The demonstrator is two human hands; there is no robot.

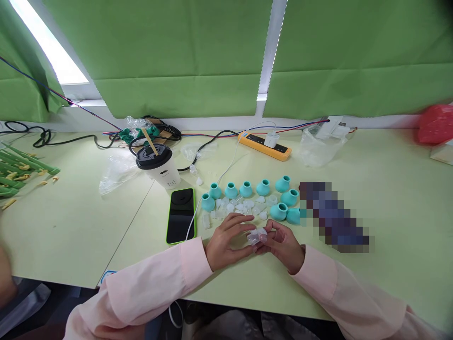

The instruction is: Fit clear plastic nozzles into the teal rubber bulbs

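A small translucent white plastic piece (252, 237) is between my two hands, just above the tabletop. My right hand (285, 245) pinches its right end between thumb and fingers. From the other side, my left hand (226, 241) curves around it, fingertips above and thumb below, at its left end. Its exact shape is partly covered by my fingers. Just beyond my hands lie several loose translucent plastic parts (244, 206). Several turquoise flared pieces with round openings, such as this turquoise piece (263, 188), form an arc around them.
A phone with a green edge (180, 217) and white cable lies left, near a lidded cup with a straw (159, 165). Behind are an orange power strip (264, 146) and a plastic bag (320, 146). A pixelated dark object (334, 217) lies right. Green sticks (21, 170) are far left.
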